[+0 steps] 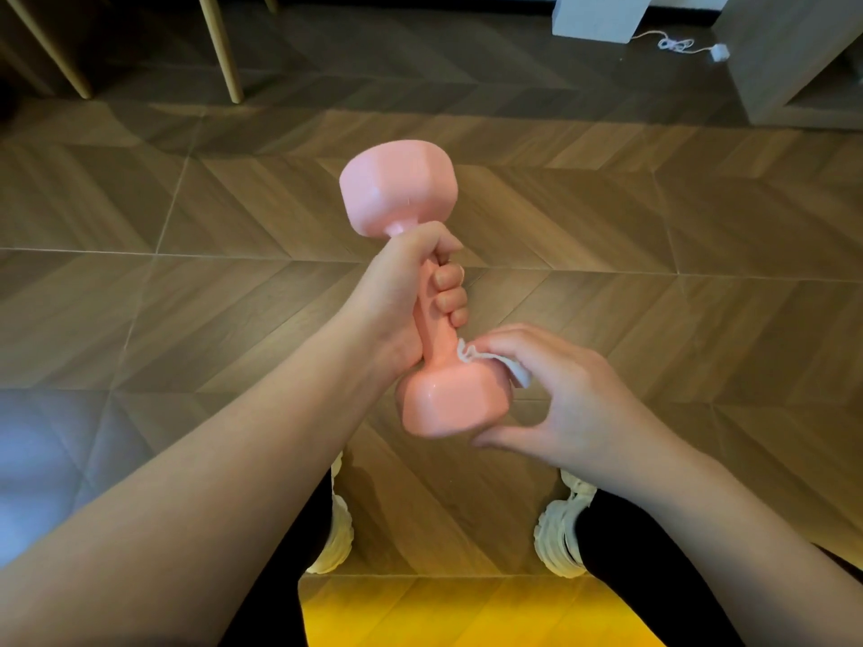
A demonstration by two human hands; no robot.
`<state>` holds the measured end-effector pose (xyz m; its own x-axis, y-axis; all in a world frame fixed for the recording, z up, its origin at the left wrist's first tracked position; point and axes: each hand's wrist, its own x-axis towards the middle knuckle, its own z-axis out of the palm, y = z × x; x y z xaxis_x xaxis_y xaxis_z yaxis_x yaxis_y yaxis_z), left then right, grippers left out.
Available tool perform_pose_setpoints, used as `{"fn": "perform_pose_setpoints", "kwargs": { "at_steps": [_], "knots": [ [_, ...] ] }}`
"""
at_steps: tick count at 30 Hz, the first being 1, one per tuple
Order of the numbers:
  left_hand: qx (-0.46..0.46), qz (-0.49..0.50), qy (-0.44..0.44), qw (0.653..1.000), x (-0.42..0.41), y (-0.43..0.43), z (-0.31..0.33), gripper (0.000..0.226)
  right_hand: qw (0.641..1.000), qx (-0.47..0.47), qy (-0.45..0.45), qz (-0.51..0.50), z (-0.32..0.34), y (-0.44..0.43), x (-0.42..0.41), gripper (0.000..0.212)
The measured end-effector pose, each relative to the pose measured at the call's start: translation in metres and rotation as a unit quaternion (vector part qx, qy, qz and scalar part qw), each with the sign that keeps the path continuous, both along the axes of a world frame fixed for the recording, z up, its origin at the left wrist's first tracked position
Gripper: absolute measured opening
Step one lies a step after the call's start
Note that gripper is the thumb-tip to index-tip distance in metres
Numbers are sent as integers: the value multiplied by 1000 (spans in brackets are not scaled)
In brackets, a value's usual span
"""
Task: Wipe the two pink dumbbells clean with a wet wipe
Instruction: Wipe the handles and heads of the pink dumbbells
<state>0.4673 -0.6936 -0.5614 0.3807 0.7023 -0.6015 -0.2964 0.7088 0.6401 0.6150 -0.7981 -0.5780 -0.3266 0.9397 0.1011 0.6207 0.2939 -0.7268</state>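
One pink dumbbell [401, 193] is held up in the air over the floor, tilted, with one head far and the other head near me. My left hand [411, 291] is wrapped around its handle. My right hand [555, 394] presses a crumpled white wet wipe [485, 361] against the top right of the near head, with fingers on the wipe and the thumb under the head. The second dumbbell is not in view.
Wood-pattern chevron floor [654, 217] lies below. My white shoes [565, 530] and black trouser legs sit at the bottom, beside a yellow surface [467, 614]. Wooden furniture legs [224, 44] stand at the back left, a white cable with plug [691, 46] and pale furniture at the back right.
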Motion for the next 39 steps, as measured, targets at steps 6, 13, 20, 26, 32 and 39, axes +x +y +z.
{"fn": "perform_pose_setpoints", "kwargs": {
  "at_steps": [6, 13, 20, 26, 32, 39],
  "knots": [
    [10, -13, 18, 1000, 1, 0, 0, 29, 985, 145, -74, -49, -8, -4, -6, 57],
    [46, -86, -6, 995, 7, -9, -2, 22, 995, -19, -97, 15, -13, -4, -3, 55],
    [40, -61, -29, 997, 7, -2, -2, 46, 999, 7, -43, -10, -13, -1, -2, 55],
    [85, -93, 46, 991, 10, -2, -2, 20, 993, 52, -102, -37, -14, -4, 0, 47],
    [65, -16, 91, 994, 8, -4, -12, 23, 993, 50, -105, -32, -8, -2, -1, 53],
    [70, 8, 90, 993, 13, -6, -11, 32, 986, 80, -138, -57, -7, -3, -3, 51]
  ]
}}
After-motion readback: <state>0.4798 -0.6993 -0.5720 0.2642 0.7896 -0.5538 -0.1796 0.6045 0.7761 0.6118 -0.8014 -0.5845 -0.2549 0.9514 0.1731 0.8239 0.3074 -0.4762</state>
